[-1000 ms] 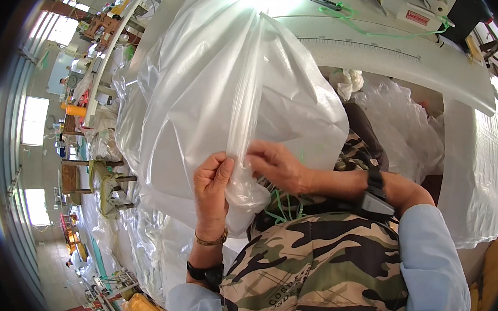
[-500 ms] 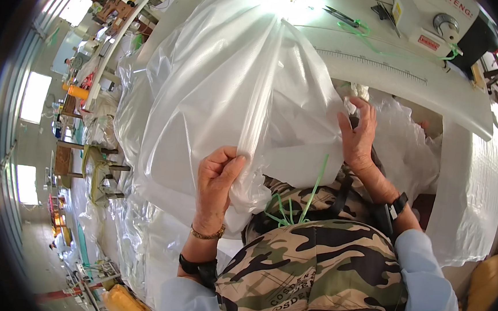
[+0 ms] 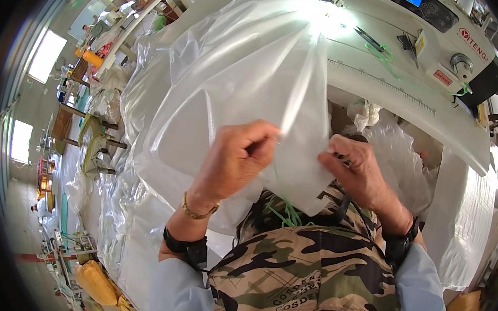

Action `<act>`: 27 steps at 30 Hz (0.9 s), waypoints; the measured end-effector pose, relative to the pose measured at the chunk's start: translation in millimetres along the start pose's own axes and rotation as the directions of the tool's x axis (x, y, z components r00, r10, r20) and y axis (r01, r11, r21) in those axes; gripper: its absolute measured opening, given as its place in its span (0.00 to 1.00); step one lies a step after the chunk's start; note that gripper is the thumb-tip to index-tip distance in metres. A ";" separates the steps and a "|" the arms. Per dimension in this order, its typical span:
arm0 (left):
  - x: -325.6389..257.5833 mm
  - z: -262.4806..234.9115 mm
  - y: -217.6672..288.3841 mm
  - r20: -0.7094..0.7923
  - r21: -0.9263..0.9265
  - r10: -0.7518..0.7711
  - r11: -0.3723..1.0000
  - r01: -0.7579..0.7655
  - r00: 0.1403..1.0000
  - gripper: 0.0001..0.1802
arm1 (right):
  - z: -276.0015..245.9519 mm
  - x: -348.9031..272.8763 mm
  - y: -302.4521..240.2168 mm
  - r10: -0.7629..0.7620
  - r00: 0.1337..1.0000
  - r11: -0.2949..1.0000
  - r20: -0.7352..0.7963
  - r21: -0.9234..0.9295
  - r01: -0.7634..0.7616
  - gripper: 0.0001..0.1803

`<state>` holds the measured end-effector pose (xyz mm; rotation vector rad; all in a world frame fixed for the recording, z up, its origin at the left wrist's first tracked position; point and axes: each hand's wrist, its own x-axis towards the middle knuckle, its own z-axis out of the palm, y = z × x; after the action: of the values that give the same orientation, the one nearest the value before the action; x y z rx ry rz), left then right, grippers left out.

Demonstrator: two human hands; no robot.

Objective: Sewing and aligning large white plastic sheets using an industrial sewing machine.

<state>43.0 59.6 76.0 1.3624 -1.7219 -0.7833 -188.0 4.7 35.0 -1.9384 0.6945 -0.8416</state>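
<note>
Landmark: the white sewing machine [image 3: 419,34] at the top right of the head view.

Clear plastic sheet [image 3: 248,86]: large, translucent, crinkled. It hangs from just left of the sewing machine and runs down toward the person's chest. Glare is strong on its top edge, next to the machine head. Its lower edge sits between both hands, well below the machine.

Left hand [image 3: 234,160]: below and left of the machine, fingers curled in, thumb against forefinger, pinching a fold of the sheet's lower edge. Gold bracelet [image 3: 199,212] on the wrist, black band [image 3: 188,246] below it on the forearm.

Right hand [image 3: 354,171]: straight below the machine, fingertips bunched together, nipping the same edge of the sheet just beside the left hand. The two hands are near, not touching. Black strap [image 3: 398,247] on this wrist.

Green thread [image 3: 285,213]: a loose tangle under the sheet's lower edge, between the hands and lying on the camouflage apron [image 3: 304,280], far below the machine. More green thread lies on the machine bed, beside the ruler strip [image 3: 381,87].

White table edge [image 3: 435,128]: directly under the machine, curving down the right. More crumpled clear plastic [image 3: 399,160] sits beneath it, behind the right hand.

Far left of the machine: heaps of plastic sheeting [image 3: 113,204] on the floor, workbenches, bright windows [image 3: 45,54].
</note>
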 end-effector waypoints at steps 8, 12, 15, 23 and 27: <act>-4.5 24.5 -11.5 0.132 0.032 -0.042 0.999 0.039 0.990 0.05 | 28.7 2.4 -10.7 -0.011 0.987 0.999 0.163 -0.034 0.017 0.08; -10.0 27.7 -20.8 0.114 -0.080 -0.107 0.990 0.117 0.988 0.03 | 38.8 -0.1 -11.8 -0.044 0.984 0.983 0.174 -0.167 0.073 0.07; -11.8 30.1 -32.6 0.055 -0.195 -0.087 0.976 0.096 0.995 0.04 | 47.7 0.3 -9.0 -0.221 0.961 0.939 0.164 -0.232 0.255 0.08; -13.3 22.1 -43.9 0.025 -0.267 -0.184 0.946 0.184 0.983 0.11 | 59.1 18.5 12.7 -0.469 0.804 0.816 0.366 -0.168 0.553 0.11; -9.4 -26.9 -27.8 -0.137 -0.006 -0.180 0.983 0.181 0.974 0.06 | 64.5 37.5 58.7 -0.016 0.922 0.910 -0.386 0.377 0.174 0.10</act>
<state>80.9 62.4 64.1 1.5569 -1.5111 -0.7646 -122.9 -17.0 -30.5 -1.4566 0.5857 -1.3313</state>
